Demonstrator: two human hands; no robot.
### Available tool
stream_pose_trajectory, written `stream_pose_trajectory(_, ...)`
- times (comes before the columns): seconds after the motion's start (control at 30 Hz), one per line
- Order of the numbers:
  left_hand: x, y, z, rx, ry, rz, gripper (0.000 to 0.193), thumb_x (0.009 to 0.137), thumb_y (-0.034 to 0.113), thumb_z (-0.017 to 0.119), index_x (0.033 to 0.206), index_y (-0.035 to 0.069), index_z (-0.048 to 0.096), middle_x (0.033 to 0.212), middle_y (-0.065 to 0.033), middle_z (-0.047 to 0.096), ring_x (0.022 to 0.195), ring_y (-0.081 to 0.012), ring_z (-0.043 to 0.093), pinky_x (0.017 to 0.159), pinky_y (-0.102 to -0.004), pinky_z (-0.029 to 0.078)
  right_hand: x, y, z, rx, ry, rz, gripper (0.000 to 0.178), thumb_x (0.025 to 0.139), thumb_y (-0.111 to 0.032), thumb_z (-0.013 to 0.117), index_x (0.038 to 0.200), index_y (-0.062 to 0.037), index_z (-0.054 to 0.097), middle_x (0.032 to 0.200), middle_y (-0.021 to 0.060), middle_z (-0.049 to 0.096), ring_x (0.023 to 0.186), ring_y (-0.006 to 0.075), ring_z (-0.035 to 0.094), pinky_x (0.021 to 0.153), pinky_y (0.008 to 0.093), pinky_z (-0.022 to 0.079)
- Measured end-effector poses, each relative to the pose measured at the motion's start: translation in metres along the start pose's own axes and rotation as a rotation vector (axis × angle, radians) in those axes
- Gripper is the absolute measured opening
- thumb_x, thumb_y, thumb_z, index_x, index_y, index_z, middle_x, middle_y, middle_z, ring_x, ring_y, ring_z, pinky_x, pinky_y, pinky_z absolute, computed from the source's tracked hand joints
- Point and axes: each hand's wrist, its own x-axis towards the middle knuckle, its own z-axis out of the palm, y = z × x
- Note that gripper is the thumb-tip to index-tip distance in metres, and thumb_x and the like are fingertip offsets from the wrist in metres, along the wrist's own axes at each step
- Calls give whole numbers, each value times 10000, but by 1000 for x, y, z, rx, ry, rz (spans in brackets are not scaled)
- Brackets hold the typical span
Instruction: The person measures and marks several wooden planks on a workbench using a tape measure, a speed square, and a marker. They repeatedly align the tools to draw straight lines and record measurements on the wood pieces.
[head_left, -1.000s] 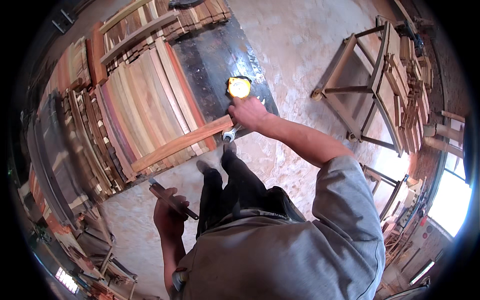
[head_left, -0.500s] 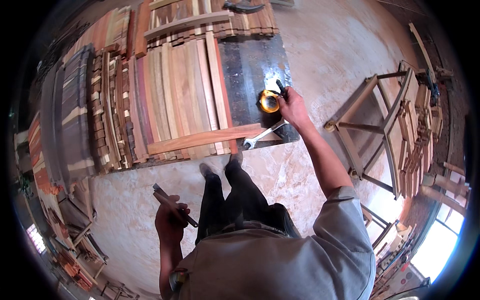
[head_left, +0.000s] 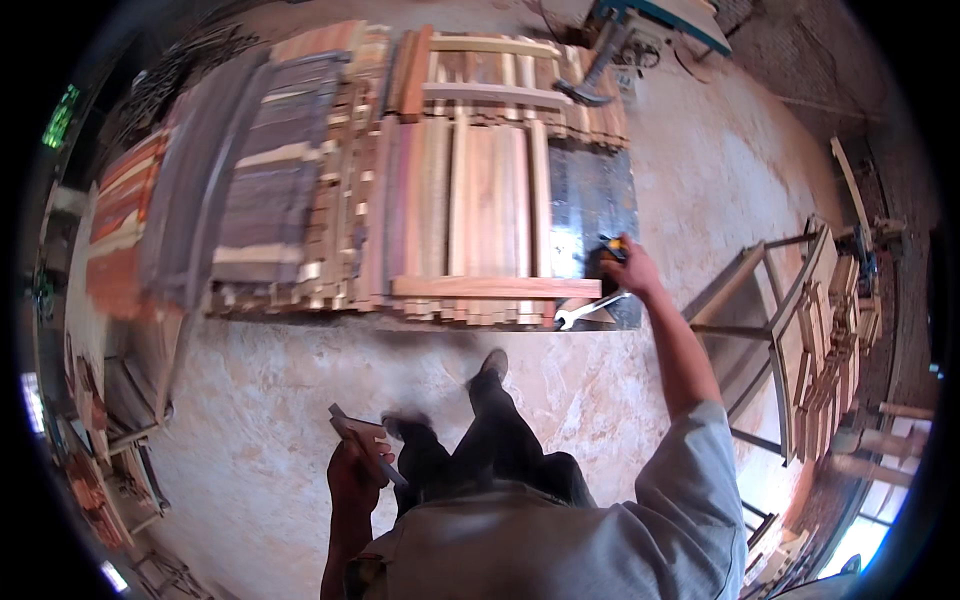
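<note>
My right hand [head_left: 634, 272] is closed at the right edge of the low bench, its fingers around a small yellow-and-black tape measure [head_left: 615, 248]. Just beneath that hand an open-end wrench [head_left: 580, 312] lies on the bench's dark top [head_left: 590, 185]. My left hand [head_left: 355, 462], low over the floor beside my legs, grips a thin, straight grey bar [head_left: 388, 468]; a flat brown piece shows against it, and its exact kind is unclear. Beside the wrench, a reddish wooden strip [head_left: 495, 288] lies crosswise over a row of upright-lying slats [head_left: 485, 200].
Stacks of dark boards [head_left: 270, 170] fill the bench's left side. A hammer [head_left: 590, 85] rests on slats at the back, near a blue-green machine [head_left: 690, 22]. Wooden frames [head_left: 770, 320] stand at the right on the pale floor [head_left: 270, 400].
The view has swung left, so the bench sits further right in the picture. My right hand has closed on the tape measure. My feet have shifted; the left hand still holds its bar.
</note>
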Motion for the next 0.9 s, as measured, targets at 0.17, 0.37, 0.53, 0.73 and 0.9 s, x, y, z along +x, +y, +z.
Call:
stream_pose_trajectory(0.17,-25,1,-115,-119,33,42,427,1034,394,480,1239,24,537,1115,-92,612,878,-249,639,765,-420,548,-87,-38,-71,877,20,406,458,928,-378,657,1322,-190,519,822,-20,581,703,89,555,546,251,420)
stream_pose_trajectory(0.37,-48,16,-252,-544,24,159,316,1045,275,467,1196,25,588,1129,-133,639,952,-281,665,841,-454,552,-235,-75,18,1565,-210,247,437,1003,-533,484,1178,-152,605,994,11,666,758,131,655,515,253,511)
stream_pose_trajectory(0.53,-73,19,-359,-703,59,286,307,1019,285,527,1208,52,588,1134,-125,632,956,-316,664,845,-473,534,-296,-249,128,1309,-722,346,547,964,-621,477,1259,-167,556,917,63,671,657,190,652,358,250,401)
stream_pose_trajectory(0.73,-97,59,-429,-795,154,481,256,1039,258,490,1166,62,597,1112,-138,639,941,-314,668,846,-465,539,-312,-498,196,1108,-1317,-83,578,984,-554,490,1390,-142,467,1061,149,656,760,245,680,408,255,423)
stream_pose_trajectory(0.9,-115,82,-513,-864,270,492,354,980,311,594,1219,51,600,1124,-129,649,976,-289,661,872,-434,539,-313,-664,257,1029,-1575,-125,629,970,-570,514,1371,-87,471,1073,176,665,757,242,700,415,236,449)
